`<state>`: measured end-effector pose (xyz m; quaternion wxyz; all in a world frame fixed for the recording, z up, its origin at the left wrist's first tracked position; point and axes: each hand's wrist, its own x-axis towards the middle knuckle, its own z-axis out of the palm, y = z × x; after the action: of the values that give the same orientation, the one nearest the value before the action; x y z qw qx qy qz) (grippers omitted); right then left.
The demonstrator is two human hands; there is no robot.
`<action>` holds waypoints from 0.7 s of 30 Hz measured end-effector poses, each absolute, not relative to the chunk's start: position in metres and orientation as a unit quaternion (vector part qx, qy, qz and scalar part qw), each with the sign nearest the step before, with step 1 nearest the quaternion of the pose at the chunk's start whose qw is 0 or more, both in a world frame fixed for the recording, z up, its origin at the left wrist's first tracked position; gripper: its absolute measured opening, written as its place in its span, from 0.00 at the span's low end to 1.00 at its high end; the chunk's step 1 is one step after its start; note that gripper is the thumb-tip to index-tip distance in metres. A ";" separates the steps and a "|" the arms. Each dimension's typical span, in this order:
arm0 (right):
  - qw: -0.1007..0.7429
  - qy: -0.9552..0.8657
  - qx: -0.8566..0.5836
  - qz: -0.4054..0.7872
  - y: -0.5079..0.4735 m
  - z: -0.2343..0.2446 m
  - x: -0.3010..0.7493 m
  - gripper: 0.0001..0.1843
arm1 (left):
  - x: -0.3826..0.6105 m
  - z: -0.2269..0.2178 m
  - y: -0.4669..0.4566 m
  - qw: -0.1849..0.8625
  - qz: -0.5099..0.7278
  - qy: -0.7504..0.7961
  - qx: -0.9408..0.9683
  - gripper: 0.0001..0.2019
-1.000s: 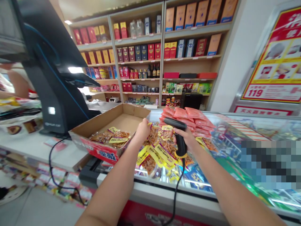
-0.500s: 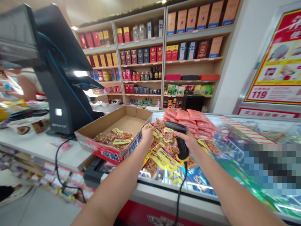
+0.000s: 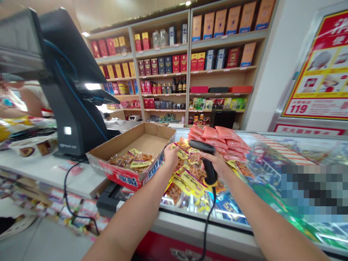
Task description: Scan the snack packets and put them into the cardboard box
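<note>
My right hand [image 3: 216,163] is closed round the grip of a black barcode scanner [image 3: 203,150] with a yellow base; its cable hangs down over the counter edge. The scanner's head points left over a heap of yellow-labelled snack packets [image 3: 187,179] lying on the glass freezer lid. My left hand [image 3: 170,156] pinches one yellow snack packet [image 3: 179,151] at the top of that heap, right beside the cardboard box's corner. A shallow cardboard box [image 3: 123,174] to the left holds a few of the same packets.
A stack of pink-red packets [image 3: 220,139] lies behind the scanner. A black till screen on a stand [image 3: 67,94] rises at the left, with a cable trailing down. Another person's arm [image 3: 29,103] shows at far left. Shelves of boxed goods [image 3: 190,61] fill the back wall.
The view has shifted slightly. My left hand has drawn back a little from the box edge with a yellow packet; my right hand and scanner stay about where they were.
</note>
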<state>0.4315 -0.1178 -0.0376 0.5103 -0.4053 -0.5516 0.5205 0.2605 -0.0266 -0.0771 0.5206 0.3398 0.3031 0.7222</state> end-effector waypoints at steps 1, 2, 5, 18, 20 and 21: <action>0.511 -0.551 -0.406 0.520 -0.118 -0.038 0.431 0.15 | 0.260 -0.077 -0.026 0.522 0.724 0.301 0.337 0.17; 0.512 -0.550 -0.406 0.519 -0.117 -0.038 0.431 0.15 | 0.260 -0.077 -0.026 0.522 0.725 0.299 0.335 0.17; 0.513 -0.550 -0.406 0.519 -0.117 -0.038 0.431 0.15 | 0.260 -0.077 -0.026 0.523 0.725 0.298 0.336 0.16; 0.520 -0.549 -0.402 0.516 -0.117 -0.040 0.429 0.14 | 0.266 -0.069 -0.036 0.504 0.735 0.306 0.336 0.18; 0.517 -0.553 -0.400 0.516 -0.117 -0.040 0.426 0.14 | 0.268 -0.063 -0.041 0.481 0.734 0.321 0.357 0.16; 0.516 -0.555 -0.399 0.517 -0.117 -0.039 0.424 0.14 | 0.267 -0.059 -0.043 0.459 0.735 0.332 0.374 0.14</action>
<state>0.4235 -0.1175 -0.0387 0.5160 -0.3990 -0.5547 0.5166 0.2670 -0.0430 -0.0593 0.4586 0.3736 0.3317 0.7349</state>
